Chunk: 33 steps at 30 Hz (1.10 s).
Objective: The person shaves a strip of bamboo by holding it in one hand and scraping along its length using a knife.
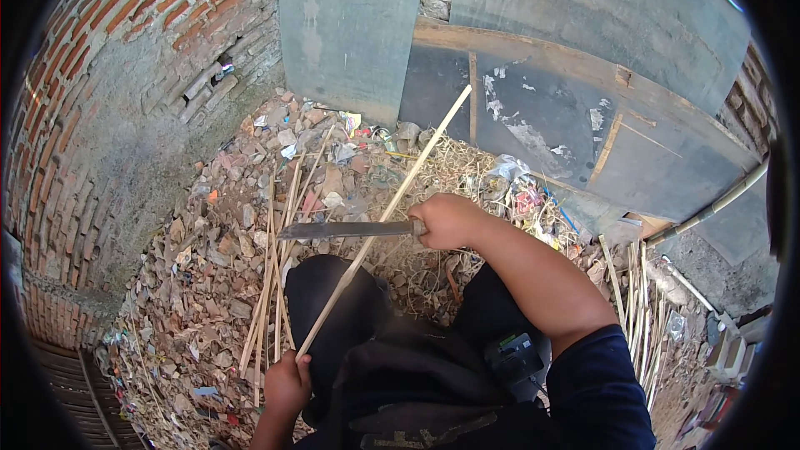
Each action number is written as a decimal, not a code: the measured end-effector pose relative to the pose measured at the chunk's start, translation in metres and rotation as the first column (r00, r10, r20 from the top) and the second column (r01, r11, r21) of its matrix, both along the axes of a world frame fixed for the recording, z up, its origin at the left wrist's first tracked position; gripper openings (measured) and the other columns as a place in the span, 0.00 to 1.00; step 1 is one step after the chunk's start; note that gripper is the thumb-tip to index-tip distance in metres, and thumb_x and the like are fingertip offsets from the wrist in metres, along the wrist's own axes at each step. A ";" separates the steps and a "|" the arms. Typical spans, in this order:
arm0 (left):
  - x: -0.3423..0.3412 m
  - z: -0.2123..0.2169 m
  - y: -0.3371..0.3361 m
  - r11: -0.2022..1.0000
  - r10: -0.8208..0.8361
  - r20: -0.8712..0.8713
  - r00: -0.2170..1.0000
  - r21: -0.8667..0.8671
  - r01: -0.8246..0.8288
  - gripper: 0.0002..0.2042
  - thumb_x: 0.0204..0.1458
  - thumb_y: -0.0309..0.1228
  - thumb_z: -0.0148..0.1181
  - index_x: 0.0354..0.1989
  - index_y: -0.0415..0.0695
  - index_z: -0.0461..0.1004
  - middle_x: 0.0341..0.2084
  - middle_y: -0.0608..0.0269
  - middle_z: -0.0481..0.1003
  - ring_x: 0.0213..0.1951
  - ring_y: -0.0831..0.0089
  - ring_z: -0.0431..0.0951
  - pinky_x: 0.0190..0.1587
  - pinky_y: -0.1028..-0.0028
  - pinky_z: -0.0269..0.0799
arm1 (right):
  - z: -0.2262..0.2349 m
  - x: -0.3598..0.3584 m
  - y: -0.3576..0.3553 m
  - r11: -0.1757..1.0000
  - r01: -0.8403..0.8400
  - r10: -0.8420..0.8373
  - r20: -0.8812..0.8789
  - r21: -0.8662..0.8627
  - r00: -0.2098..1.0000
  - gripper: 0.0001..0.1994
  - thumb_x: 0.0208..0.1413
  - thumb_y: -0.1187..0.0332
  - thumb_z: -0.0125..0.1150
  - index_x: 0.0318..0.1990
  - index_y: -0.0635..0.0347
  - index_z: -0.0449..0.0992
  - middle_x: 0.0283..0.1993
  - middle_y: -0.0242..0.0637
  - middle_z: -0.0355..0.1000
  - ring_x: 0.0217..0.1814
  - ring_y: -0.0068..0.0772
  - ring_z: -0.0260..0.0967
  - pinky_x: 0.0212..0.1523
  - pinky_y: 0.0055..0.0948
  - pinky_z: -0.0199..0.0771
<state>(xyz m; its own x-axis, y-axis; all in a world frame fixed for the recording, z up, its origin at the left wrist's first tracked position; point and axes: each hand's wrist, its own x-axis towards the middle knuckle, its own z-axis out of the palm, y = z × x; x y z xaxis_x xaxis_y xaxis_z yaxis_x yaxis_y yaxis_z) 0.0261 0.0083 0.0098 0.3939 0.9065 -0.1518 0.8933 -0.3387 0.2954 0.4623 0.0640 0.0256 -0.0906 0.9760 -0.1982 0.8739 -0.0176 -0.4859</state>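
In my right hand is the handle of a machete, closed tight; its dark blade points left, level across my lap. A long pale strip of split bamboo slants from low left up to the far middle. My left hand is closed round the strip's near end. The blade crosses over the strip near its middle; whether they touch I cannot tell. Several more bamboo strips lie in a loose bundle on the rubble, left of my knee.
Broken brick and stone rubble covers the ground. Curled bamboo shavings lie ahead, beside plastic litter. A brick wall stands left, grey panels at the back. More strips lie right, near a pole.
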 end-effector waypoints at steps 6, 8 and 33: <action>0.000 -0.014 -0.002 0.990 0.019 -0.076 0.997 0.138 -0.009 0.13 0.62 0.39 0.55 0.35 0.41 0.70 0.19 0.43 0.75 0.24 0.41 0.77 0.27 0.47 0.70 | -0.008 0.043 0.014 0.971 0.238 -0.238 -0.099 -0.008 0.966 0.16 0.44 0.65 0.64 0.44 0.56 0.79 0.39 0.51 0.78 0.45 0.53 0.76 0.48 0.46 0.76; 0.001 -0.012 0.000 0.989 0.017 -0.099 0.995 0.146 -0.003 0.13 0.62 0.40 0.54 0.35 0.42 0.70 0.19 0.44 0.75 0.24 0.41 0.77 0.27 0.48 0.70 | -0.015 0.051 0.013 0.962 0.272 -0.271 -0.074 0.001 0.960 0.17 0.44 0.65 0.64 0.44 0.56 0.79 0.40 0.51 0.78 0.45 0.53 0.76 0.48 0.45 0.76; -0.001 -0.020 -0.002 0.982 0.018 -0.071 0.997 0.189 -0.005 0.11 0.60 0.37 0.57 0.33 0.41 0.70 0.21 0.45 0.75 0.24 0.42 0.76 0.27 0.49 0.70 | 0.003 0.019 -0.009 0.997 0.030 -0.032 0.022 0.071 0.999 0.12 0.44 0.63 0.65 0.35 0.59 0.78 0.32 0.49 0.77 0.39 0.52 0.77 0.43 0.47 0.75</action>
